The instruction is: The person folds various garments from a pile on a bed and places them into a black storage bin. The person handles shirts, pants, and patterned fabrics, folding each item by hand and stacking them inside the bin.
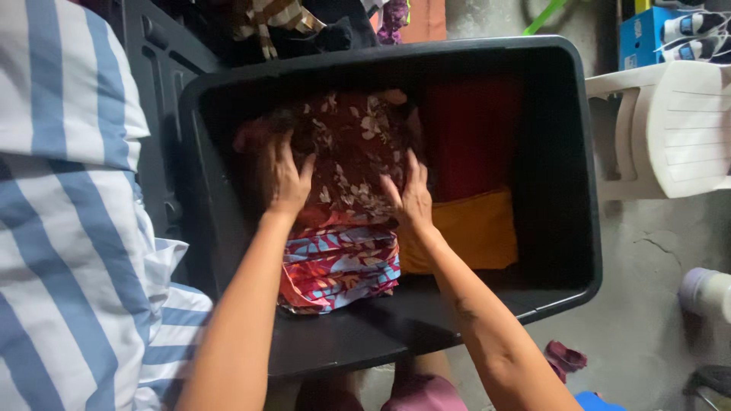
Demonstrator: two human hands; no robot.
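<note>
Both my hands reach into a large black plastic bin. My left hand presses flat on the left part of a folded dark red cloth with pale flowers. My right hand rests on that cloth's right edge, fingers spread. Under the floral cloth lies a folded red, blue and pink patterned cloth. To the right in the bin are a folded dark red cloth and a folded orange cloth.
A blue-and-white striped fabric fills the left side. A white plastic chair stands at the right on a grey concrete floor. More clothes pile up behind the bin. A pale round container sits at the right edge.
</note>
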